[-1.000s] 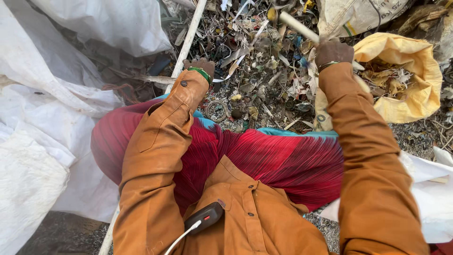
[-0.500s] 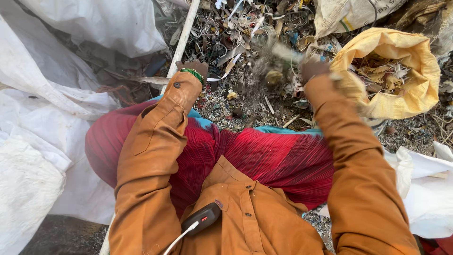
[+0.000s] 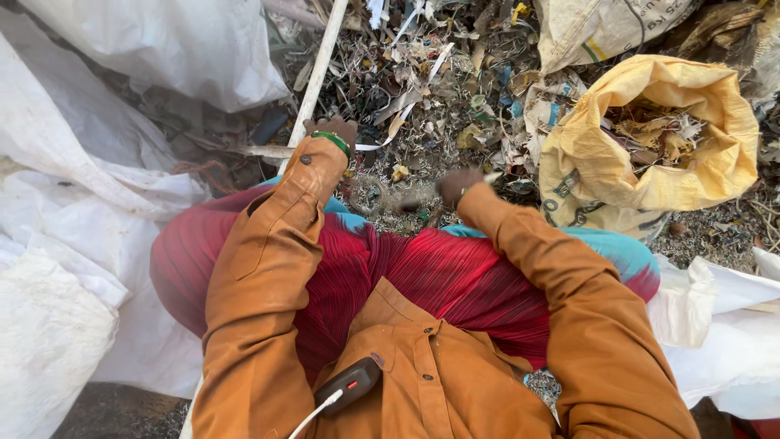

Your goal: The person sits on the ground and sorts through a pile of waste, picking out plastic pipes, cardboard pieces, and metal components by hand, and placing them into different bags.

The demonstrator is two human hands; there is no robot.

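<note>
Reaching into the grey, shredded scrap heap (image 3: 439, 97) ahead, the left hand (image 3: 333, 130) is resting there, grip hidden, while the blurred right hand (image 3: 459, 185) is closing around a pale stick-like scrap (image 3: 410, 200).

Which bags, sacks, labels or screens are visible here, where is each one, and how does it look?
Yellow sack: right of the hands, open, rolled rim, filled with dry scraps.
Beige sack: top right, crumpled, with green and yellow stripes and dark print.
White sacks: left side, large, loose, dusty white.
White sheet: lower right, folded, white.
Black device: on the orange shirt, small, rectangular, white cable attached; no screen shows.
</note>
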